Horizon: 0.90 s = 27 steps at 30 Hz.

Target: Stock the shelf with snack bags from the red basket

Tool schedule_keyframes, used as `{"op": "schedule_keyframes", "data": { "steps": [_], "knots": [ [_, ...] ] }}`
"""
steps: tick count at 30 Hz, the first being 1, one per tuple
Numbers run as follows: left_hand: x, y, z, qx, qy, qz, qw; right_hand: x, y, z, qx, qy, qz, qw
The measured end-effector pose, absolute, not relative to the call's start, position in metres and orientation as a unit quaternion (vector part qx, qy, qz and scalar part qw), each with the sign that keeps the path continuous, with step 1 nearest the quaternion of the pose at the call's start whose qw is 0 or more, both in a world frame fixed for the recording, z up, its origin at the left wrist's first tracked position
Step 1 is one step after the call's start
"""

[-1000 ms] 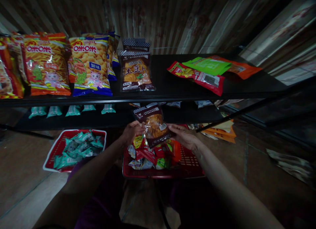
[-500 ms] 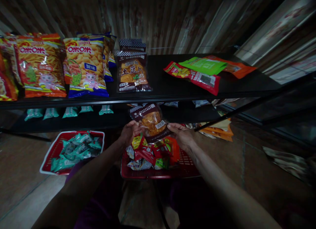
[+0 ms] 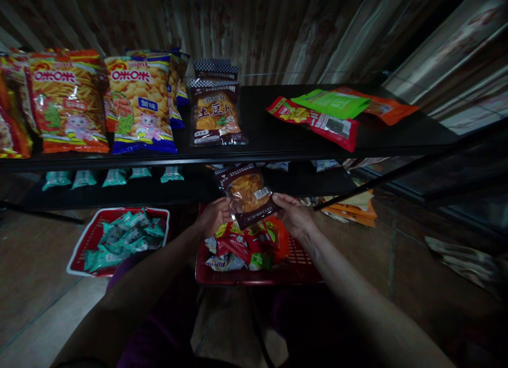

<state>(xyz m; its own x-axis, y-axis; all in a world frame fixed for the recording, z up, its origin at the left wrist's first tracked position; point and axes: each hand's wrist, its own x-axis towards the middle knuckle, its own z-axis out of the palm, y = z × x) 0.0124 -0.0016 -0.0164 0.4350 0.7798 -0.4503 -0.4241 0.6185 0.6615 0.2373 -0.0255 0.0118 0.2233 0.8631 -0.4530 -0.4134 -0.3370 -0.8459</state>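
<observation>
A brown-and-clear bag of potato chips (image 3: 246,192) is held up between my two hands, its back with a barcode label facing me. The thumb and fingers of my right hand (image 3: 294,215) pinch its right edge. My left hand (image 3: 215,217) is closed at the left edge, fingers curled against the bag. Just below hangs no gap to speak of: a red basket (image 3: 257,279) holds red, green and white snack packets (image 3: 238,246). On the upper shelf (image 3: 254,116), matching potato chip bags (image 3: 217,114) stand upright in a row.
Large snack bags (image 3: 143,106) stand left on the shelf; red, green and orange packets (image 3: 313,122) lie flat at its right. A second red basket (image 3: 79,251) holds teal packets (image 3: 123,235). Orange packages (image 3: 353,212) lie on the floor to the right.
The potato chip bag has shifted slightly right and tilted a little differently. My left fingers have slid lower along its left edge. The view has moved slightly.
</observation>
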Motion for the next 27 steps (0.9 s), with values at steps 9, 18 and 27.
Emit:
{"op": "schedule_keyframes", "data": {
  "steps": [9, 18, 27],
  "knots": [
    [0.02, -0.013, -0.01, 0.234, 0.384, 0.365, 0.815, 0.231, -0.028, 0.021, -0.554, -0.187, 0.611, 0.534],
    [0.017, -0.006, -0.016, 0.263, 0.388, 0.382, 0.796, 0.223, -0.04, 0.019, -0.532, -0.188, 0.7, 0.439],
    [0.02, -0.007, -0.015, 0.212, 0.374, 0.395, 0.812, 0.223, -0.039, 0.028, -0.517, -0.19, 0.708, 0.441]
  ]
}}
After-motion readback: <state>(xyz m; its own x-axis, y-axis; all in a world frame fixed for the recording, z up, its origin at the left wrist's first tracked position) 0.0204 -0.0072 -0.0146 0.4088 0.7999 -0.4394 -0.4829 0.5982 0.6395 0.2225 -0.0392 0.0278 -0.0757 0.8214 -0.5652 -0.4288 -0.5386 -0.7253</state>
